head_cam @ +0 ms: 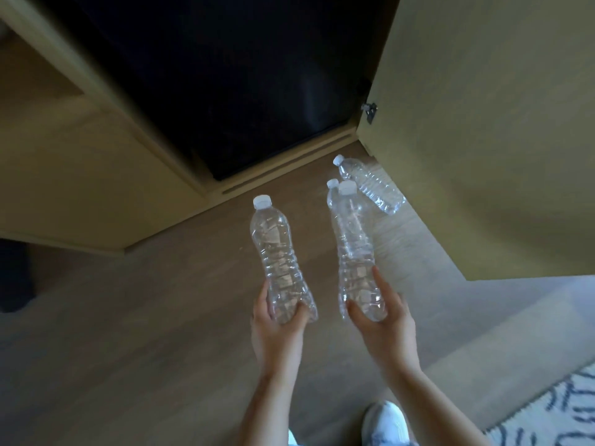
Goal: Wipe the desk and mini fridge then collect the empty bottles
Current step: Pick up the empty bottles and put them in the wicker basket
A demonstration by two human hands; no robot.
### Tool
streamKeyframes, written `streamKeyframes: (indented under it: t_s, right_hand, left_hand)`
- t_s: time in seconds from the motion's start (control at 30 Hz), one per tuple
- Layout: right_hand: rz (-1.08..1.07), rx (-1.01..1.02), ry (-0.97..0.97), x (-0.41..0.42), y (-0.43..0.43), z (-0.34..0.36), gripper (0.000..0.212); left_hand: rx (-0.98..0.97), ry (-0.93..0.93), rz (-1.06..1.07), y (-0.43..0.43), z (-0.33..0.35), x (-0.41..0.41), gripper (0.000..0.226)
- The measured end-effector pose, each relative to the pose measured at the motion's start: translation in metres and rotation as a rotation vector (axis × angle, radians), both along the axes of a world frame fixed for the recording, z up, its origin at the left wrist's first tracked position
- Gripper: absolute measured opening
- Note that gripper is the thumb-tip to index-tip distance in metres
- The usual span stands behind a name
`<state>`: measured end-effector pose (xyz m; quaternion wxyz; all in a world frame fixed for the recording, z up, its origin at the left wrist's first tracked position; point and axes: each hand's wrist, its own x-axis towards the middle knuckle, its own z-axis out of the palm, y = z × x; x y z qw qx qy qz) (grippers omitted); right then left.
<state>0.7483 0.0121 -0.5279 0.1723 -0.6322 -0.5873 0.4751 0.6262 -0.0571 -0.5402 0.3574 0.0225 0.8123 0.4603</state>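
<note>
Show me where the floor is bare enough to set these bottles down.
Widest bare floor lies left of the left hand and its left-hand bottle, up to the cabinet base. A narrower bare patch lies right of the right hand, between the open cabinet door and the rug. Crowded: ahead of the right-hand bottle, where a loose bottle lies by the door.

A wood-look plank floor (128,349) fills the middle and runs toward 7 o'clock, dim and evenly lit. A pale wooden cabinet (80,162) stands from 9 to 12 o'clock. Its open door (483,123) reaches from 1 to 3 o'clock, with a small metal hinge (370,111) at its inner edge. A white rug with dark markings (553,413) lies at 5 o'clock. A blurred dark shape (16,275) sits at 9 o'clock.
</note>
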Motion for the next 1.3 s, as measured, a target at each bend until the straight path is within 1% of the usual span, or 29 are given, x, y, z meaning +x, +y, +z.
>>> streamKeyframes:
  t_s: [0.13,0.27,0.43,0.53,0.63,0.7,0.77,0.9,1.0,1.13,1.23,1.27,1.3]
  right_hand:
    - [-0.032,0.049,0.054,0.002,0.003,0.082,0.068]
    - [-0.005,0.069,0.130,0.002,0.003,0.163,0.066]
    - [0.030,0.108,0.221,-0.001,-0.001,0.264,0.064]
    - [-0.008,0.130,0.306,-0.002,-0.008,0.320,0.061]
    - [-0.034,0.147,0.331,-0.003,-0.022,0.360,0.061]
    - [-0.065,0.176,0.340,0.005,-0.039,0.401,0.061]
    - [-0.079,0.175,0.336,0.009,-0.048,0.415,0.058]
    - [-0.099,0.168,0.341,0.023,-0.075,0.467,0.054]
    - [-0.114,0.187,0.338,0.038,-0.088,0.496,0.057]
    - [-0.184,0.152,0.466,0.057,-0.100,0.534,0.058]
    - [-0.239,0.159,0.514,0.071,-0.100,0.558,0.057]
    - [-0.238,0.172,0.515,0.074,-0.099,0.566,0.061]
    - [-0.241,0.185,0.506,0.077,-0.098,0.574,0.070]
  left_hand:
    - [0.096,-0.041,0.086,0.007,0.087,0.002,0.062]
    - [0.186,-0.107,0.142,0.017,0.174,0.003,0.056]
    - [0.249,-0.072,0.066,0.010,0.267,-0.001,0.057]
    - [0.259,-0.042,0.012,-0.002,0.315,-0.007,0.055]
    - [0.286,-0.035,0.001,-0.016,0.353,-0.013,0.054]
    - [0.313,-0.054,-0.033,-0.032,0.397,-0.014,0.054]
    - [0.323,-0.076,-0.057,-0.040,0.411,-0.012,0.052]
    - [0.345,-0.156,-0.134,-0.065,0.463,-0.006,0.045]
    - [0.384,-0.236,-0.178,-0.077,0.495,0.000,0.046]
    - [0.430,-0.294,-0.248,-0.086,0.532,0.005,0.043]
    - [0.458,-0.337,-0.305,-0.083,0.556,0.008,0.051]
    - [0.475,-0.346,-0.316,-0.079,0.563,0.008,0.051]
    - [0.486,-0.356,-0.327,-0.075,0.569,0.008,0.049]
